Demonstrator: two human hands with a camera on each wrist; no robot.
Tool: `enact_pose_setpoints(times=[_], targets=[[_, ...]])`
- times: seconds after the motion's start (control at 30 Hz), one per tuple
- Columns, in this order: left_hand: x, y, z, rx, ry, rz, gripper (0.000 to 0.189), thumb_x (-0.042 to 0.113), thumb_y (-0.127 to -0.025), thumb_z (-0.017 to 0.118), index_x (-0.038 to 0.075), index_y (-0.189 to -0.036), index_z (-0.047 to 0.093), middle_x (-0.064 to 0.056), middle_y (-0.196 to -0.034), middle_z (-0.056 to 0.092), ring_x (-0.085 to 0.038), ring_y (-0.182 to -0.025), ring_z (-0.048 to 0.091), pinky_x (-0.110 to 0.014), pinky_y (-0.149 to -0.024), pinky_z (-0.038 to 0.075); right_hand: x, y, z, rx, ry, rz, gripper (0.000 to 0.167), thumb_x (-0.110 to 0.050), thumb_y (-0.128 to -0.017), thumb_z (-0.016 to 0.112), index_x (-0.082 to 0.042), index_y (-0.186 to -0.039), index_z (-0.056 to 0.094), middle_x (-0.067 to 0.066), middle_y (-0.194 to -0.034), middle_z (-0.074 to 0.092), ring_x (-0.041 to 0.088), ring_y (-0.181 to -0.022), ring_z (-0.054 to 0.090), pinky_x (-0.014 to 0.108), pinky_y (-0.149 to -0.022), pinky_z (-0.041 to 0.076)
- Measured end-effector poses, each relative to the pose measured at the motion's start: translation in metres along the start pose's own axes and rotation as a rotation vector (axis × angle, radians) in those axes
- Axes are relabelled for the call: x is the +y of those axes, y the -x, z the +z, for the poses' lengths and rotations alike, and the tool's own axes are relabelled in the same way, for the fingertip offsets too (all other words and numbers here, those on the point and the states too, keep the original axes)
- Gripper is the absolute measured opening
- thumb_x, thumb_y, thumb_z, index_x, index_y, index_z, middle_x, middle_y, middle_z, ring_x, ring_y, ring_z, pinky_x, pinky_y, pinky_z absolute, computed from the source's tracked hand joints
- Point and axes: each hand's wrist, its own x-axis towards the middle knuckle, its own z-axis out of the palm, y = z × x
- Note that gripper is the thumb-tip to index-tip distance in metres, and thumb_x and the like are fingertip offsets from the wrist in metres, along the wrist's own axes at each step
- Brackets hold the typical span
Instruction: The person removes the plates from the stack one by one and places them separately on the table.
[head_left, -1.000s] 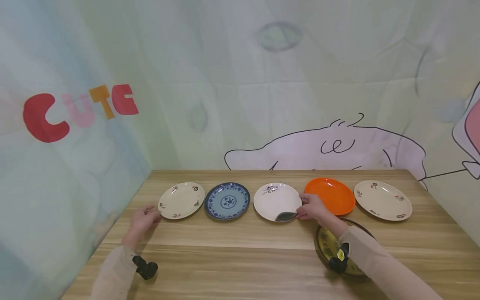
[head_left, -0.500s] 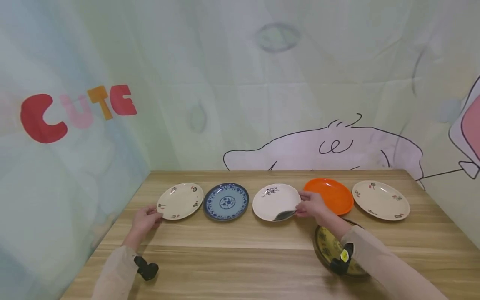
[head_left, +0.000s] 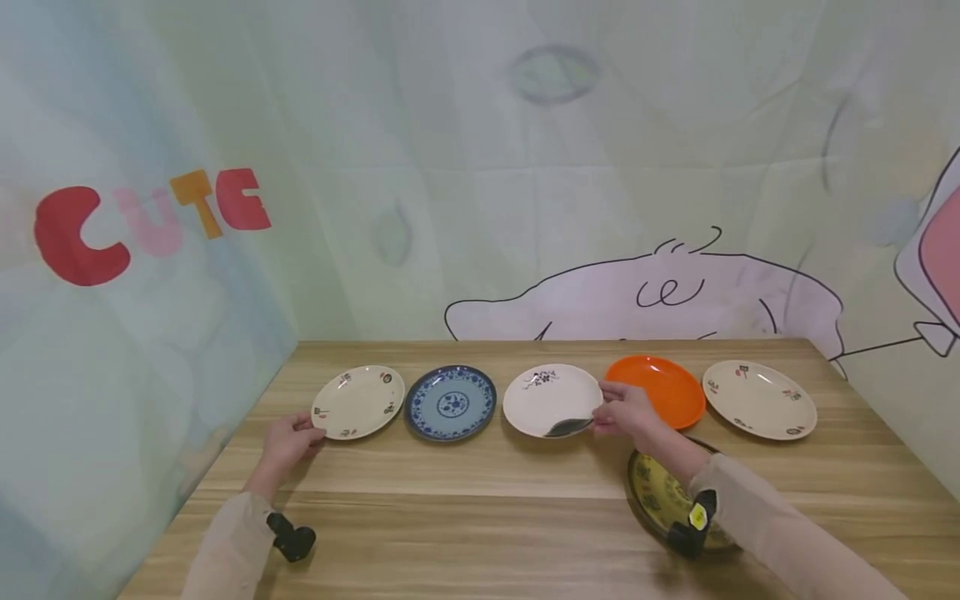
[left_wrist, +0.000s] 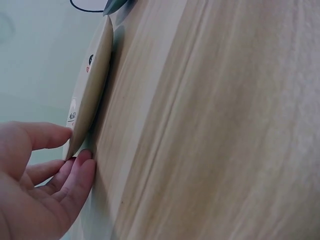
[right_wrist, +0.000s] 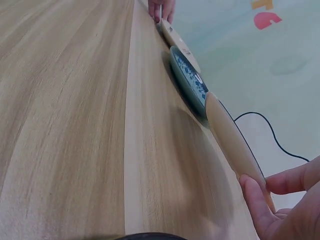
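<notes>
On the left, a cream plate with small printed motifs (head_left: 358, 406) has its near-left rim pinched by my left hand (head_left: 287, 443). In the left wrist view, the thumb (left_wrist: 56, 135) lies over that rim and the fingers reach under it. My right hand (head_left: 628, 413) grips the right edge of a white plate (head_left: 550, 398) with a dark leaf mark and a small flower sprig. Seen from the right wrist, this white plate (right_wrist: 232, 135) is tilted, its underside facing the camera, with a shadow on the table beneath it. Between the two plates sits a blue-patterned plate (head_left: 452, 404).
Right of the white plate are an orange plate (head_left: 663, 390) and another cream plate with motifs (head_left: 761, 400). A dark-rimmed yellowish plate (head_left: 660, 492) lies nearer, partly hidden under the right forearm. A printed curtain (head_left: 525, 208) hangs behind the wooden table (head_left: 450, 533).
My left hand has moved in from beside the left cream plate to pinch its rim. The white plate has risen a little in my right hand.
</notes>
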Motion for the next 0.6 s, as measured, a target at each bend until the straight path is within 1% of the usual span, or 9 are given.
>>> enact_pose_setpoints(times=[0.2, 0.37, 0.43, 0.6], targets=[[0.001, 0.001, 0.0, 0.002, -0.01, -0.009, 0.051, 0.002, -0.085, 0.053, -0.019, -0.127, 0.034, -0.03, -0.112, 0.048, -0.004, -0.072, 0.054, -0.019, -0.062, 0.053, -0.002, -0.001, 0.001, 0.013, -0.027, 0.005, 0.062, 0.009, -0.083, 0.051, 0.009, -0.139, 0.023, 0.03, -0.138, 0.031, 0.011, -0.065, 0.061, 0.031, -0.068, 0.056], [-0.001, 0.001, 0.001, -0.002, -0.023, -0.009, 0.052, 0.004, -0.085, 0.053, -0.019, -0.128, 0.033, -0.033, -0.117, 0.046, -0.005, -0.075, 0.055, -0.019, -0.063, 0.053, -0.002, -0.004, 0.002, 0.037, -0.05, 0.024, 0.063, 0.01, -0.083, 0.05, 0.009, -0.139, 0.022, 0.029, -0.138, 0.032, 0.011, -0.064, 0.06, 0.03, -0.067, 0.057], [-0.001, 0.0, 0.0, -0.004, -0.017, -0.011, 0.053, 0.005, -0.086, 0.053, -0.018, -0.128, 0.033, -0.034, -0.119, 0.044, -0.006, -0.076, 0.055, -0.019, -0.064, 0.053, 0.0, -0.006, 0.002, 0.05, -0.061, 0.026, 0.063, 0.011, -0.083, 0.05, 0.009, -0.139, 0.022, 0.029, -0.137, 0.033, 0.011, -0.063, 0.06, 0.029, -0.066, 0.057], [-0.002, -0.002, 0.001, -0.007, 0.001, -0.02, 0.053, 0.004, -0.086, 0.054, -0.018, -0.129, 0.032, -0.034, -0.121, 0.044, -0.004, -0.075, 0.055, -0.017, -0.062, 0.052, 0.004, -0.01, 0.003, 0.069, -0.098, 0.022, 0.063, 0.012, -0.083, 0.049, 0.009, -0.139, 0.021, 0.029, -0.137, 0.033, 0.011, -0.061, 0.06, 0.026, -0.063, 0.056]])
